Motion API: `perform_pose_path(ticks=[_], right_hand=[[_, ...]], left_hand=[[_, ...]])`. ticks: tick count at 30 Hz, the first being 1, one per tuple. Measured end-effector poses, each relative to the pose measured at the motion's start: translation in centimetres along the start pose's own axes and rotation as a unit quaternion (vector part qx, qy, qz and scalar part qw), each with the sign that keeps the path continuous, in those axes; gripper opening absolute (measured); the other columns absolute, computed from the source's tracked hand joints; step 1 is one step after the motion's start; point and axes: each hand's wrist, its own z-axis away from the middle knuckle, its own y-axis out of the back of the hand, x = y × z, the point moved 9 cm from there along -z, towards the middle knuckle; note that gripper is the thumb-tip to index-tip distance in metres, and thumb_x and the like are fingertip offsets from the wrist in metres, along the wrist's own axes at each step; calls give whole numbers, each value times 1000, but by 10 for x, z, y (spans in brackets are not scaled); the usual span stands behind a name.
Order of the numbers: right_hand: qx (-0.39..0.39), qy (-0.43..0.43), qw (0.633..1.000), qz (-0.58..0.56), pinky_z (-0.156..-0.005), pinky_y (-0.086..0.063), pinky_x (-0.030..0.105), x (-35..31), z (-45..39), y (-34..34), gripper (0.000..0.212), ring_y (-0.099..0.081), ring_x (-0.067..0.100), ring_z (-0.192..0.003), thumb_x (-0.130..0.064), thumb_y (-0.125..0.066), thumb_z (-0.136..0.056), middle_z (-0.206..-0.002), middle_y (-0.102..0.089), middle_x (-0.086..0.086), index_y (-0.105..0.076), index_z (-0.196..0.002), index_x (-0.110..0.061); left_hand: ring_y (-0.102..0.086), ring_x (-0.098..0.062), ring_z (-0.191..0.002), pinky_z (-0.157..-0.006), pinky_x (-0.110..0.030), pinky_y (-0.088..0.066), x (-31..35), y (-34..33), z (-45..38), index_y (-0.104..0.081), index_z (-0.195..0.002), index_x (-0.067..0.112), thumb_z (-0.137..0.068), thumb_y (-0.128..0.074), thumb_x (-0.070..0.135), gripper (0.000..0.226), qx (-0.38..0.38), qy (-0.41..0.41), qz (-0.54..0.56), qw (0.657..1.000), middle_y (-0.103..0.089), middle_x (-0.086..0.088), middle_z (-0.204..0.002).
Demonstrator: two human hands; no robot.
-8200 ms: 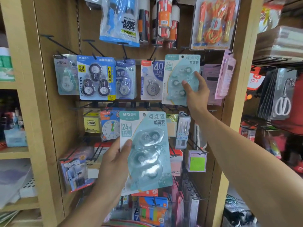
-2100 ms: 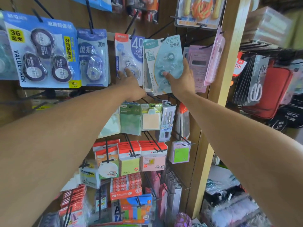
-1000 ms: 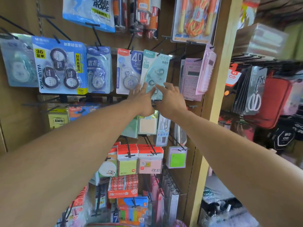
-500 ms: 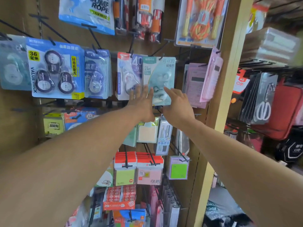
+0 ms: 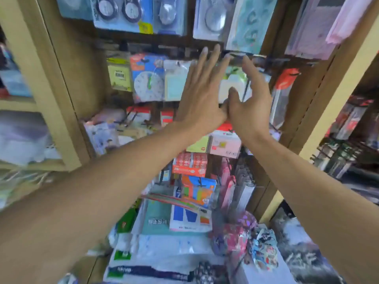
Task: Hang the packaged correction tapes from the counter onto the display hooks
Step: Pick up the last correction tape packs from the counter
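The teal three-roll tape pack (image 5: 246,25) hangs on a hook at the top of the display, right of a pale blue single-tape pack (image 5: 213,17). Further left hang a blue three-roll value pack (image 5: 123,15) and another blue tape pack (image 5: 170,15). My left hand (image 5: 202,95) is below the teal pack, fingers spread, holding nothing. My right hand (image 5: 249,99) is beside it, fingers apart and empty; the two hands touch near the thumbs. The picture is blurred by motion.
Below the tapes hang a clock card (image 5: 148,78), sticky-note pads (image 5: 224,142) and red boxes (image 5: 189,163). Pink calculators (image 5: 315,27) hang at the upper right. Wooden posts (image 5: 49,78) frame the display. Packages (image 5: 164,249) and patterned fabric items (image 5: 246,236) lie low down.
Both hands have come off the hanging teal pack and dropped below it. The view has tilted down, so the tape row now sits at the top edge.
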Motion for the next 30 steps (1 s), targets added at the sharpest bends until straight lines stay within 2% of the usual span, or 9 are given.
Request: perform_pose_path(ticks=[2,4,9,13,16,18,20,23,30], right_hand=[[-24,-4,999,-41,-110,-44,35,9,52,-21,56,-57,16,-121,-8,-55,-92,-142,-56,3,-49,-148,-12],[-58,-16,996,-63,-110,-44,44,23,114,-45,53,-56,20,-128,-6,-55,-92,-141,-57,4,-52,-145,-8],[-183,-184,961,-94,-104,-50,41,78,296,-112,46,-61,21,-121,-2,-54,-92,-130,-63,-4,-58,-136,-12],[-320,-386,864,-53,-78,-53,26,131,447,-149,46,-65,17,-108,-5,-53,-97,-130,-62,-4,-56,-136,-27],[-410,-515,753,4,-51,-46,21,155,556,-154,50,-63,17,-70,5,-54,-93,-128,-65,4,-59,-127,-32],[-454,-538,710,38,-55,-52,28,161,611,-156,54,-58,14,-58,6,-57,-87,-122,-68,7,-58,-117,-39],[-512,-556,652,60,-62,-62,39,161,655,-165,55,-68,16,-64,-4,-61,-87,-119,-66,-4,-57,-122,-46],[-560,-569,598,73,-73,-62,43,158,692,-194,54,-70,18,-78,-10,-63,-91,-119,-65,-5,-55,-138,-37],[-528,-678,508,57,-89,-58,40,173,772,-277,53,-69,25,-95,-15,-61,-89,-107,-69,3,-54,-140,-28]], left_hand=[[-19,-36,-156,-127,-49,-14,-17,3,67,-36,-154,3,-83,-63,19,78,29,39,44,998,-27,-18,-165],[-28,-39,-152,-126,-50,-20,-33,-2,142,-42,-149,-5,-80,-63,10,74,32,71,88,993,-35,-23,-160],[-37,-36,-148,-120,-51,-31,-86,-42,354,-43,-148,-5,-83,-69,10,71,-73,253,106,959,-42,-19,-156],[-40,-26,-145,-116,-46,-39,-123,-67,523,-37,-154,10,-88,-66,13,72,-191,470,99,856,-43,-9,-156],[-37,-21,-147,-121,-33,-32,-133,-68,630,-31,-157,16,-93,-65,14,73,-286,588,84,752,-39,-3,-158],[-33,-19,-149,-122,-29,-27,-138,-67,680,-29,-158,15,-93,-64,14,73,-334,623,82,702,-36,-2,-161],[-33,-20,-149,-123,-32,-28,-149,-68,719,-29,-158,13,-94,-63,16,73,-366,653,83,658,-35,-5,-161],[-39,-24,-144,-120,-35,-33,-181,-72,765,-32,-155,12,-93,-65,18,71,-381,699,80,599,-40,-8,-156],[-30,-30,-151,-121,-44,-31,-272,-98,869,-28,-158,12,-92,-69,33,81,-423,723,54,544,-29,-13,-164]])
